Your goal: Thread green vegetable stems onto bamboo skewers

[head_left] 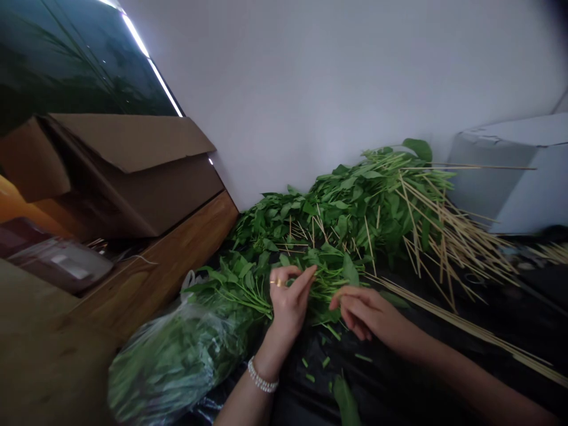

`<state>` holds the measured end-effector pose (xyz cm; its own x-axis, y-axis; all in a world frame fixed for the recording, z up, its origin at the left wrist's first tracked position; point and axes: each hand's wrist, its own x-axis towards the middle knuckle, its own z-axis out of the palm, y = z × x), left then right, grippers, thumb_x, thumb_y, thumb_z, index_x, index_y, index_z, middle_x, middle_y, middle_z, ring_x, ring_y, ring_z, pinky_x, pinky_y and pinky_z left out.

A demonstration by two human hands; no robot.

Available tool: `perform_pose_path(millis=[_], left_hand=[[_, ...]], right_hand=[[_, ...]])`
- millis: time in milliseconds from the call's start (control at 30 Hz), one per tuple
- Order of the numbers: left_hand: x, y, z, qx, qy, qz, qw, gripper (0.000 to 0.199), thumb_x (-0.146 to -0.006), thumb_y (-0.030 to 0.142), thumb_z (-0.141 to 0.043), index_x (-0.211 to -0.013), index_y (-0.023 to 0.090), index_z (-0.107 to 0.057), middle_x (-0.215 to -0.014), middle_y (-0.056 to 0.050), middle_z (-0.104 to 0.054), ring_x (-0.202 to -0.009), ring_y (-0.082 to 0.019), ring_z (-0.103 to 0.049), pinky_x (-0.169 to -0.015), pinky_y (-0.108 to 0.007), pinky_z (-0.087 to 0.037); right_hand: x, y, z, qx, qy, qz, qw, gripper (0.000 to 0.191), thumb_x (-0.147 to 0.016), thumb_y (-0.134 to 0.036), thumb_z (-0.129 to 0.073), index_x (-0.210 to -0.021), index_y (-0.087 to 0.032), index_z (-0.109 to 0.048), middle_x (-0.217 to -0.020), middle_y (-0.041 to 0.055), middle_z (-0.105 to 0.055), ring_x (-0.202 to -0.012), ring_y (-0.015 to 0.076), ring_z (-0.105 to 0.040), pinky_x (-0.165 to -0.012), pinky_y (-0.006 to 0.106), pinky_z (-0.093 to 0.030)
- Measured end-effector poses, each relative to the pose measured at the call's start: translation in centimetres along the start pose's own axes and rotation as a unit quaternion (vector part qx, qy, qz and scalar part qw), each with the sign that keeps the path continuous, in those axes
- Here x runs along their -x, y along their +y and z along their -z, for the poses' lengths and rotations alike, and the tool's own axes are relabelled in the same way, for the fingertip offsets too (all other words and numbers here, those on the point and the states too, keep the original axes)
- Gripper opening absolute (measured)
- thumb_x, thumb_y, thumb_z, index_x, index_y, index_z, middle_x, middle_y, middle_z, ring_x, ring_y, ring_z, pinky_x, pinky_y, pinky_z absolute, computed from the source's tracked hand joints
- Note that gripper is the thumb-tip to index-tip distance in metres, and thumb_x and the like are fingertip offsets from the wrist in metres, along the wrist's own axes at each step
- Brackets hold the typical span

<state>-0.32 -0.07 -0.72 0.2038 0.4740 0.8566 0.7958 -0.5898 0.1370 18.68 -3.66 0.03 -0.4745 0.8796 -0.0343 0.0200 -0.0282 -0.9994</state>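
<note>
My left hand [289, 299], with a ring and a beaded bracelet, is closed at the gathered stems of a bunch of leafy greens [239, 284]. Its leaves fan out to the left; the grip is partly hidden by the fingers. To its right, my right hand [366, 313] has its fingers curled with the tips drawn together; what they pinch, if anything, is too small to make out. Between and behind both hands lie more green stems [326, 284]. Short cut stem pieces [326, 362] and a loose leaf [345, 399] rest on the black sheet [381, 384] below.
A clear plastic bag [177, 361] full of greens sits at lower left. Along the wall runs a large heap of greens [355, 195], with many thin sticks [452, 236] on its right. A cardboard box [133, 177] stands left on a wooden ledge [190, 242]; a white box [501, 177] stands right.
</note>
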Motion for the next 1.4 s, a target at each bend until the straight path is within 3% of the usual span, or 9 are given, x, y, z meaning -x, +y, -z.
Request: perform_pose_path(millis=[133, 200, 300, 400, 533, 667, 933, 1167, 1400], left_hand=[[0.3, -0.5, -0.9, 0.074, -0.173, -0.019, 0.982, 0.028, -0.089, 0.031, -0.061, -0.115, 0.024, -0.067, -0.094, -0.006, -0.069, -0.088, -0.019, -0.061, -0.079, -0.035, -0.05], [0.3, -0.5, -0.8, 0.101, -0.17, 0.006, 0.98, 0.028, -0.091, 0.031, -0.058, -0.117, 0.021, -0.065, -0.099, -0.008, -0.071, -0.093, -0.02, -0.062, -0.084, -0.037, -0.049], [0.0, -0.6, -0.2, 0.109, -0.098, 0.061, 0.987, 0.025, -0.096, 0.023, -0.049, -0.113, 0.019, -0.066, -0.099, -0.008, -0.071, -0.093, -0.019, -0.063, -0.087, -0.037, -0.048], [-0.4, -0.6, 0.5, 0.106, -0.079, 0.079, 0.988, 0.024, -0.095, 0.021, -0.048, -0.108, 0.019, -0.067, -0.097, -0.007, -0.072, -0.091, -0.018, -0.064, -0.085, -0.036, -0.049], [-1.5, 0.0, 1.8, 0.084, -0.132, 0.054, 0.986, 0.02, -0.093, 0.022, -0.054, -0.107, 0.02, -0.068, -0.098, -0.007, -0.072, -0.093, -0.019, -0.064, -0.085, -0.036, -0.048], [-3.0, -0.5, 4.8, 0.048, -0.196, 0.024, 0.979, 0.018, -0.092, 0.022, -0.055, -0.102, 0.022, -0.07, -0.095, -0.006, -0.073, -0.091, -0.018, -0.064, -0.083, -0.034, -0.048], [-2.8, -6.9, 11.0, -0.061, -0.315, 0.039, 0.946, 0.013, -0.086, 0.017, -0.06, -0.088, 0.022, -0.072, -0.082, -0.003, -0.07, -0.08, -0.018, -0.063, -0.074, -0.031, -0.047], [-0.8, -8.6, 10.8, -0.209, -0.421, 0.052, 0.881, 0.021, -0.081, 0.011, -0.06, -0.091, 0.023, -0.073, -0.092, -0.009, -0.068, -0.094, -0.026, -0.058, -0.076, -0.035, -0.042], [-2.0, -8.5, 10.3, -0.219, -0.44, 0.052, 0.869, 0.018, -0.078, 0.009, -0.058, -0.08, 0.021, -0.07, -0.094, -0.01, -0.065, -0.095, -0.027, -0.055, -0.078, -0.037, -0.042]], right_hand=[[1.3, -0.3, -0.9, 0.04, -0.265, -0.065, 0.961, 0.025, -0.078, -0.026, -0.058, -0.097, -0.016, -0.071, -0.063, -0.004, -0.057, -0.046, 0.0053, -0.047, -0.046, 0.017, -0.035], [1.5, -0.1, -1.0, 0.054, -0.321, -0.083, 0.942, 0.03, -0.072, -0.026, -0.065, -0.1, -0.017, -0.073, -0.064, -0.0039, -0.058, -0.048, 0.0059, -0.049, -0.046, 0.017, -0.036], [1.1, 0.4, -0.7, 0.074, -0.288, -0.085, 0.951, 0.028, -0.076, -0.029, -0.063, -0.099, -0.017, -0.074, -0.064, -0.0028, -0.059, -0.05, 0.006, -0.049, -0.047, 0.016, -0.036], [0.4, 1.2, -0.2, 0.08, -0.266, -0.09, 0.956, 0.027, -0.078, -0.029, -0.06, -0.097, -0.016, -0.073, -0.064, -0.0024, -0.059, -0.051, 0.0059, -0.049, -0.046, 0.016, -0.036], [-0.1, 2.3, -0.1, 0.093, -0.266, -0.099, 0.954, 0.027, -0.077, -0.027, -0.059, -0.097, -0.014, -0.071, -0.065, -0.0022, -0.06, -0.05, 0.0054, -0.049, -0.046, 0.016, -0.035], [-0.1, 2.7, -0.2, 0.105, -0.261, -0.101, 0.954, 0.029, -0.078, -0.031, -0.059, -0.099, -0.013, -0.069, -0.068, -0.0012, -0.061, -0.049, 0.0056, -0.049, -0.046, 0.016, -0.034], [0.0, 2.8, -0.5, 0.083, -0.259, -0.09, 0.958, 0.026, -0.077, -0.03, -0.06, -0.095, -0.013, -0.068, -0.067, -0.0019, -0.06, -0.049, 0.006, -0.049, -0.046, 0.017, -0.034], [0.0, 2.8, -0.5, 0.089, -0.252, -0.085, 0.96, 0.024, -0.077, -0.028, -0.06, -0.095, -0.014, -0.067, -0.068, -0.0017, -0.06, -0.05, 0.0058, -0.05, -0.044, 0.016, -0.033], [0.0, 3.0, -0.4, 0.083, -0.254, -0.08, 0.96, 0.023, -0.077, -0.028, -0.061, -0.096, -0.016, -0.067, -0.068, -0.0024, -0.06, -0.05, 0.0056, -0.051, -0.044, 0.015, -0.033]])
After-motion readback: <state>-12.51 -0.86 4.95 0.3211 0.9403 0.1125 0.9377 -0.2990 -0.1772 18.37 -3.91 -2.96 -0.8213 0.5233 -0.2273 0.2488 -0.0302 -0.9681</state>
